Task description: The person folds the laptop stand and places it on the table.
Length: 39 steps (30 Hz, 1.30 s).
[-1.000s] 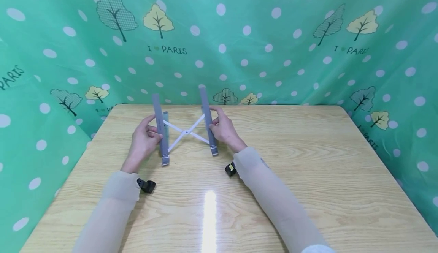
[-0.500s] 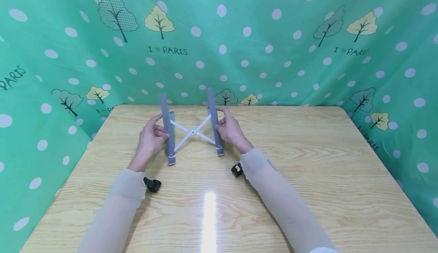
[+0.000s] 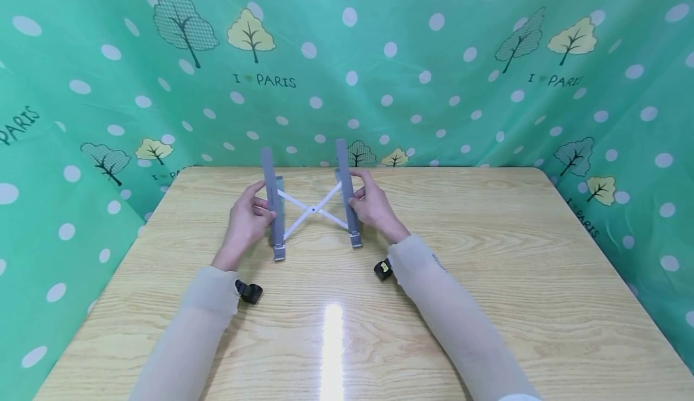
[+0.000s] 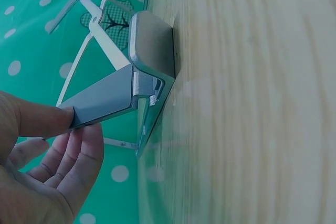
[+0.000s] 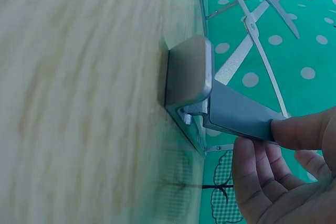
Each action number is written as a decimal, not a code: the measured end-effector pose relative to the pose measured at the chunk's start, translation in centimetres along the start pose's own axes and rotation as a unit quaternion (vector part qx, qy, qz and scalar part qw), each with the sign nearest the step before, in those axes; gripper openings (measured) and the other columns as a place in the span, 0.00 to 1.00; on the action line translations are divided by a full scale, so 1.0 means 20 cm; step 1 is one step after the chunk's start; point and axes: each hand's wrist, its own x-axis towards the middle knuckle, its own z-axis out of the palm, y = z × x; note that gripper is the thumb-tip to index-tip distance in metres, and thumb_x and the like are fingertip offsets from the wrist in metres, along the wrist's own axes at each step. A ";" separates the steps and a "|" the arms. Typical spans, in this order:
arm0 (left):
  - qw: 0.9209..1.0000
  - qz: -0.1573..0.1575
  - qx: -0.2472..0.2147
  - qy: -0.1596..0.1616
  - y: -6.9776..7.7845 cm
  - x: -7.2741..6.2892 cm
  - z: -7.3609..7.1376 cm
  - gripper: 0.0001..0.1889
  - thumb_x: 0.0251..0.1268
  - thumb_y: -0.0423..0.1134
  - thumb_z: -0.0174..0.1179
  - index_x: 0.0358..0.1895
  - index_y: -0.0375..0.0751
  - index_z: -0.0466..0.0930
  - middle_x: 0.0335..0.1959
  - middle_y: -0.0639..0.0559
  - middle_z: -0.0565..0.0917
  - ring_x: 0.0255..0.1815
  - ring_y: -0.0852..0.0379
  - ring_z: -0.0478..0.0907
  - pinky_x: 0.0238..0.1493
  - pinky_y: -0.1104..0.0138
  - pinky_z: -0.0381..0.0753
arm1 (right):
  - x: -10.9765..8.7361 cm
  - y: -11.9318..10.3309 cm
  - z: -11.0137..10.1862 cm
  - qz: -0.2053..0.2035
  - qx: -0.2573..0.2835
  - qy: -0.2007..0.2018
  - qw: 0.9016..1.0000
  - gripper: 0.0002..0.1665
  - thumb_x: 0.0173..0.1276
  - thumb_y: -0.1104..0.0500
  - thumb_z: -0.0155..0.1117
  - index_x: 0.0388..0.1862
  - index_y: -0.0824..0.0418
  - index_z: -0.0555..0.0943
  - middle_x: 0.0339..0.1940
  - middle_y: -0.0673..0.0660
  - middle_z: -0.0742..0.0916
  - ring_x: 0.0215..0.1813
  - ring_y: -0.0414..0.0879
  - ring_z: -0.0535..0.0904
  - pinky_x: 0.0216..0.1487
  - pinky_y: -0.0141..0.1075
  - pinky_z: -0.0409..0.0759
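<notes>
A grey folding laptop stand (image 3: 313,209) stands spread on the far part of the table, its two side arms joined by a silver X-shaped brace. My left hand (image 3: 248,219) pinches the left arm, thumb on top and fingers beneath, as the left wrist view shows. On the other side my right hand (image 3: 374,203) grips the right arm (image 5: 241,111) the same way. The upturned front lip of the left arm (image 4: 152,40) sits low at the tabletop in the left wrist view. Both arms slope up toward the back.
The light wooden table (image 3: 488,280) carries a bright strip of reflected light near its front. A green dotted curtain (image 3: 423,112) hangs behind it and along both sides. Small black wrist cameras (image 3: 250,292) sit at the cuffs.
The laptop stand and both hands have shifted to the right across the table by a small amount. The hands keep the same grip and the spread between the arms looks nearly unchanged.
</notes>
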 end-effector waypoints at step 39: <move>0.999 0.012 -0.016 -0.029 0.09 0.02 0.16 0.40 0.56 0.21 0.60 0.73 0.47 0.59 0.40 0.40 0.77 0.37 0.49 0.77 0.40 0.61 0.81 | -0.08 0.08 -0.19 0.016 -0.022 -0.005 1.000 0.39 0.67 0.67 0.58 0.73 0.46 0.57 0.38 0.60 0.79 0.34 0.52 0.79 0.32 0.39 0.82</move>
